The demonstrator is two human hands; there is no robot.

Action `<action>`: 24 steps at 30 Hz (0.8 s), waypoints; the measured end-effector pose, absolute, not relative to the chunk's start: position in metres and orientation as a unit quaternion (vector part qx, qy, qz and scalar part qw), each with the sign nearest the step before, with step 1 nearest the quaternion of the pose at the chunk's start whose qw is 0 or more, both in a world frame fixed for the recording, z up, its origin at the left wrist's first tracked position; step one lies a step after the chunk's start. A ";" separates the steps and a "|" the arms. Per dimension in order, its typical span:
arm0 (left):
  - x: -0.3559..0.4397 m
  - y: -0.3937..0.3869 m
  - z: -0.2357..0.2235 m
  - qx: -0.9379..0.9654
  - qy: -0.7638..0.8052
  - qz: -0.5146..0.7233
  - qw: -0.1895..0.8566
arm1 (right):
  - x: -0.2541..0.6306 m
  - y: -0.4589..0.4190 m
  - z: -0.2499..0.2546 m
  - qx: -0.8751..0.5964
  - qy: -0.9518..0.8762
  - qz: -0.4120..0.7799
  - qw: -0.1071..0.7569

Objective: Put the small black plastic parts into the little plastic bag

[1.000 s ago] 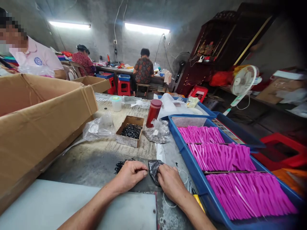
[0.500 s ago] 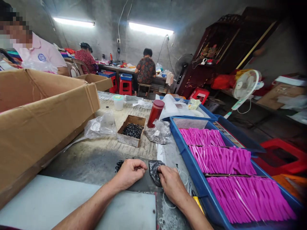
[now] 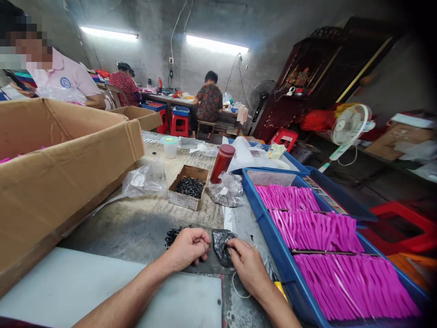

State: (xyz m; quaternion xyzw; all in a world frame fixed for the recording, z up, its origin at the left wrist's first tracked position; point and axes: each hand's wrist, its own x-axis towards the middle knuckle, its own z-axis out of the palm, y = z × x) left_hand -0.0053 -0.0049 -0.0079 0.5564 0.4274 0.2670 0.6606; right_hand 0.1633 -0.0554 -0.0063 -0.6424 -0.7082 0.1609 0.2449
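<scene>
My left hand (image 3: 191, 246) is over the dark mat, its thumb and fingers pinched together. A tiny dark bit may show at the fingertips, but I cannot make out what it is. Just behind that hand lies a pile of small black parts (image 3: 171, 237). My right hand (image 3: 248, 264) has its fingers closed at the mouth of a small black plastic bag (image 3: 221, 243), with the fingertips partly hidden there. The bag lies crumpled between both hands.
A blue crate (image 3: 273, 246) of magenta plastic pieces (image 3: 351, 282) stands at right. Ahead are a small carton (image 3: 182, 199) of dark parts, a red flask (image 3: 222, 163) and clear bags (image 3: 145, 180). A large cardboard box (image 3: 68, 168) borders the left. A white board (image 3: 102, 282) lies in front.
The left hand's fingers have shifted slightly and point lower, still pinched. My right hand stays at the black bag. The whole view has moved a little.
</scene>
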 end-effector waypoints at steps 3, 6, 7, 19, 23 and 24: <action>-0.005 -0.006 -0.004 0.546 0.424 0.266 0.672 | 0.163 -0.058 -0.004 -0.653 -0.660 0.219 0.300; -0.006 -0.007 -0.002 0.545 0.408 0.263 0.684 | 0.163 -0.061 -0.005 -0.649 -0.605 0.277 0.368; -0.006 -0.008 -0.002 0.544 0.400 0.262 0.689 | 0.162 -0.062 -0.005 -0.644 -0.587 0.296 0.392; -0.005 -0.011 -0.002 0.483 0.372 0.286 0.739 | 0.139 -0.067 -0.005 -0.579 -0.431 0.445 0.531; -0.003 -0.017 0.005 0.471 0.369 0.308 0.739 | 0.129 -0.067 -0.011 -0.543 -0.387 0.480 0.571; -0.003 -0.018 0.006 0.470 0.367 0.317 0.737 | 0.127 -0.067 -0.011 -0.535 -0.376 0.489 0.577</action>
